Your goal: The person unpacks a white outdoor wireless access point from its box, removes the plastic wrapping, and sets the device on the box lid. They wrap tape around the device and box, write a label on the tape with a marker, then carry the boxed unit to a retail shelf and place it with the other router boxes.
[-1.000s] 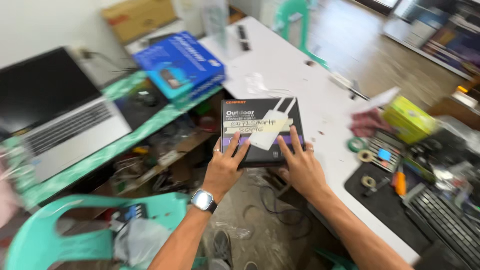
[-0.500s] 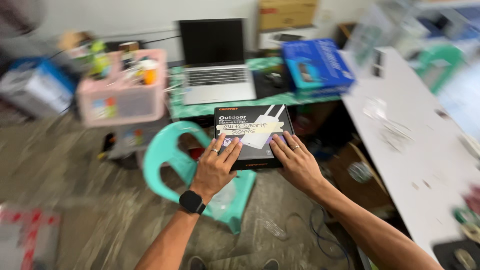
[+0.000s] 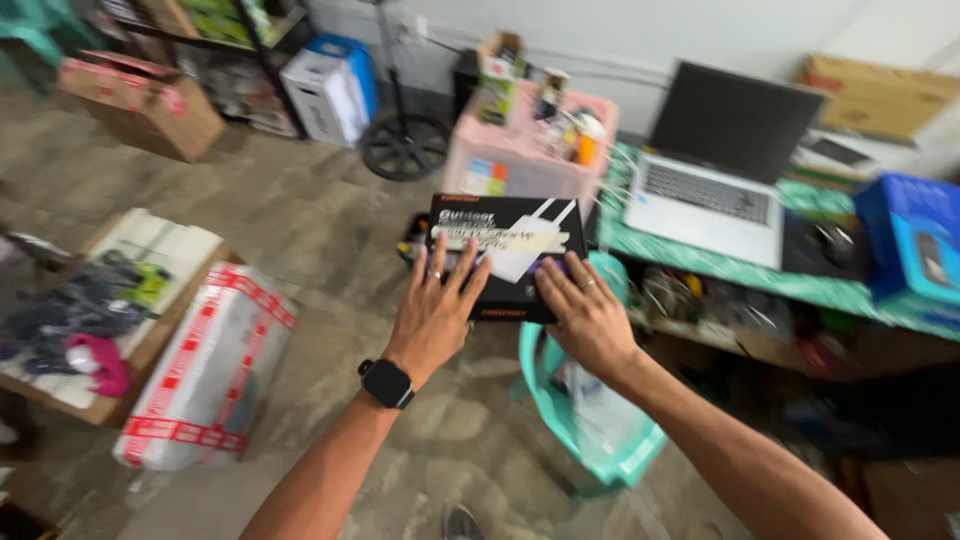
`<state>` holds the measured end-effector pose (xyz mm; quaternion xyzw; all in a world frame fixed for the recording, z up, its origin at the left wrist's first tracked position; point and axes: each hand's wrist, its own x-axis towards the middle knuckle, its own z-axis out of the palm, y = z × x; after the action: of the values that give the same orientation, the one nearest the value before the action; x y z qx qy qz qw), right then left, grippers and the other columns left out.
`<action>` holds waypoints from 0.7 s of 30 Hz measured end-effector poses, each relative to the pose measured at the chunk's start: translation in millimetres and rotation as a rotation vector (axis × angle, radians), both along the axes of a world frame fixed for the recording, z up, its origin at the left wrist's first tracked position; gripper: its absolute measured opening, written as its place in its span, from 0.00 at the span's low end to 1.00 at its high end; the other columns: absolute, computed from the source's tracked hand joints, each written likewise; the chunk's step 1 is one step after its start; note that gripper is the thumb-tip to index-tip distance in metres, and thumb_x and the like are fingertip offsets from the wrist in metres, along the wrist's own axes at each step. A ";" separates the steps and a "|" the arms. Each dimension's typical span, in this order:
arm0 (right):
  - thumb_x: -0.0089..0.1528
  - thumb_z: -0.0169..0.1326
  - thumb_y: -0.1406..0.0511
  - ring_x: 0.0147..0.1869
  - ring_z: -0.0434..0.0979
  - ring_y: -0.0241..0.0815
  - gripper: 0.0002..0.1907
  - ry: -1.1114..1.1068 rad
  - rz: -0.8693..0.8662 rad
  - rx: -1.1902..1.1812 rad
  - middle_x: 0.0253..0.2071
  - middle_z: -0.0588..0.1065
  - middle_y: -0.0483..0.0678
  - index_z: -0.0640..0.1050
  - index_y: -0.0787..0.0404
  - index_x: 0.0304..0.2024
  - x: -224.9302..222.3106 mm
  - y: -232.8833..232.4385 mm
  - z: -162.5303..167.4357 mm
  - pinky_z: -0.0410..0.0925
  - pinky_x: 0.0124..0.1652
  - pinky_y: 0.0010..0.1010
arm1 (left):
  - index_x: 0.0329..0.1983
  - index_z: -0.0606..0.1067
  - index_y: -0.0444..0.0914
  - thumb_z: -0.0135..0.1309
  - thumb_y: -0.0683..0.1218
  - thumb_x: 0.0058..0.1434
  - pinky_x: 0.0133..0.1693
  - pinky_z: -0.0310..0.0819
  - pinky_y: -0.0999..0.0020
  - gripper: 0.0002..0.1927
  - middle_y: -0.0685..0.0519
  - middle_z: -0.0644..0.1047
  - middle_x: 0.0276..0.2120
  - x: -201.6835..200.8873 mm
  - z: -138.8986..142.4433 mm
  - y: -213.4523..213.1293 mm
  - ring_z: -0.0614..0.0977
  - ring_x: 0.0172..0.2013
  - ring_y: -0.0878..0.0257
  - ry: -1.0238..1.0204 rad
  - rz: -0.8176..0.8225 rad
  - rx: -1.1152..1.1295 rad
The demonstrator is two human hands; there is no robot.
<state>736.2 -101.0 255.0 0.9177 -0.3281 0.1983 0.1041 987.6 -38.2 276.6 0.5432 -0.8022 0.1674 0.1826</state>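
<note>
1. Black box [image 3: 508,250] first: flat, white-printed, it's up in mid-air above the floor, just in front of a pink crate [image 3: 528,160].
2. Far left, a cardboard tray of clutter [image 3: 100,300] and a red-taped plastic bundle [image 3: 205,365] lie on the floor.
3. Left hand [image 3: 435,315], black watch on the wrist, presses flat on the box's near left part, fingers spread wide.
4. Right hand [image 3: 588,318] grips the near right edge, fingers on top.
5. Below, a teal plastic chair [image 3: 600,440].
6. Further right, an open laptop [image 3: 715,180] on a green table [image 3: 800,285], blue box [image 3: 915,250] beside it.
</note>
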 end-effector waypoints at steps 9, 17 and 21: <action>0.47 0.65 0.64 0.74 0.63 0.60 0.41 -0.055 0.195 -0.111 0.70 0.67 0.53 0.71 0.63 0.64 150.1 -46.8 14.3 0.56 0.70 0.49 | 0.69 0.68 0.41 0.62 0.45 0.53 0.61 0.58 0.29 0.37 0.51 0.66 0.69 136.9 4.1 -13.1 0.65 0.68 0.43 -0.036 0.102 -0.063; 0.47 0.67 0.59 0.75 0.56 0.62 0.45 0.187 0.066 0.077 0.70 0.60 0.56 0.65 0.62 0.65 269.2 -107.2 42.2 0.51 0.68 0.62 | 0.65 0.72 0.43 0.56 0.45 0.59 0.58 0.58 0.22 0.28 0.56 0.68 0.68 232.6 -5.7 -81.6 0.67 0.68 0.46 -0.099 0.158 -0.160; 0.46 0.67 0.60 0.76 0.54 0.63 0.51 0.155 0.156 0.032 0.73 0.57 0.56 0.62 0.59 0.71 329.9 -167.5 36.5 0.53 0.67 0.62 | 0.65 0.73 0.43 0.54 0.45 0.61 0.60 0.59 0.23 0.26 0.55 0.68 0.68 284.7 -14.3 -131.1 0.67 0.68 0.45 -0.113 0.134 -0.203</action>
<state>1066.1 -268.5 291.5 0.9546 -0.2497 0.1289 0.0986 1272.4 -169.3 262.3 0.5640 -0.7522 0.2896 0.1797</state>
